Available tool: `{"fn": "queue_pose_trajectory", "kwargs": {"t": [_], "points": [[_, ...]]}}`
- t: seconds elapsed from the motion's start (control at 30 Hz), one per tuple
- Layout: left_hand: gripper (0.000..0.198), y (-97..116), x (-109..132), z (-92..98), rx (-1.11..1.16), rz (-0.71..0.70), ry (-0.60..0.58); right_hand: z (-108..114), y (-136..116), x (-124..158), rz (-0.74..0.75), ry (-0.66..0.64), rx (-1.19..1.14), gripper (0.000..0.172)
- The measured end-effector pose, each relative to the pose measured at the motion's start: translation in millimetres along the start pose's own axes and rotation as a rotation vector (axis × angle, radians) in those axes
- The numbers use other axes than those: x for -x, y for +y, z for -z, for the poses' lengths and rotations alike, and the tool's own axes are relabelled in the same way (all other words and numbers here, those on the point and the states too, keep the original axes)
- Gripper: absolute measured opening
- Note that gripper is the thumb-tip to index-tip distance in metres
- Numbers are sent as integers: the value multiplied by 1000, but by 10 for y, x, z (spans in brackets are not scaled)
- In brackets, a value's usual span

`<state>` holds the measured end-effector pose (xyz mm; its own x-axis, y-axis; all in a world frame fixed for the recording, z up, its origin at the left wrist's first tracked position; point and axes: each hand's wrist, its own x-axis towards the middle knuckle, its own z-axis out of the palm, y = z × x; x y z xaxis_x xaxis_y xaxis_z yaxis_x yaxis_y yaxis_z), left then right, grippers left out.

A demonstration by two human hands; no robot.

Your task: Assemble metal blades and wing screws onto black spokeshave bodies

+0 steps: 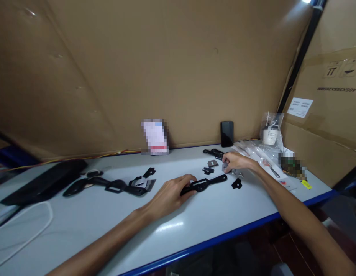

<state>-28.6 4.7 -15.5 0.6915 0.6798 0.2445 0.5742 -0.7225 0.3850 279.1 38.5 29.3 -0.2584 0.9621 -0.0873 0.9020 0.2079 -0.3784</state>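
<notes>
My left hand [180,189] is closed around one handle of a black spokeshave body [205,184], whose slotted middle and other handle extend to the right, low over the table. Farther back, my right hand [233,161] has its fingers pinched beside small silvery pieces [238,174]; a greyish thing shows at the fingertips, too unclear to name. Left of those fingers lie a grey slotted blade [212,163] and a black cap plate [208,171]. Another black cap plate [237,184] lies to the right of the spokeshave body. Behind my right hand is a second black spokeshave [214,153], partly hidden.
More black spokeshave parts [114,185] and a loose cap plate [149,172] lie left. A phone [227,133] leans on the cardboard at the back. Plastic bags [260,155] and a bagged cup [270,134] stand right. A white cable [48,214] loops at left; the blue table edge [195,249] runs in front.
</notes>
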Motion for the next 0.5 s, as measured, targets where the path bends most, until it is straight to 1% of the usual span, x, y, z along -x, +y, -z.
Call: {"fn": "queue_pose_trajectory", "kwargs": {"t": [0.1, 0.23, 0.33, 0.4, 0.5], "points": [[26, 10, 9, 13, 11, -10, 0, 25, 23, 2, -3, 28, -49, 24], [25, 28, 16, 34, 4, -63, -4, 52, -22, 45, 28, 148, -192, 20], [24, 30, 10, 35, -9, -106, -3, -10, -121, 42, 37, 220, -383, 16], [23, 27, 4, 29, -11, -125, -2, -97, -209, 9, 46, 212, -530, 15], [25, 25, -1, 22, -11, -146, 6, -248, -342, -59, 84, 154, -725, 18]]}}
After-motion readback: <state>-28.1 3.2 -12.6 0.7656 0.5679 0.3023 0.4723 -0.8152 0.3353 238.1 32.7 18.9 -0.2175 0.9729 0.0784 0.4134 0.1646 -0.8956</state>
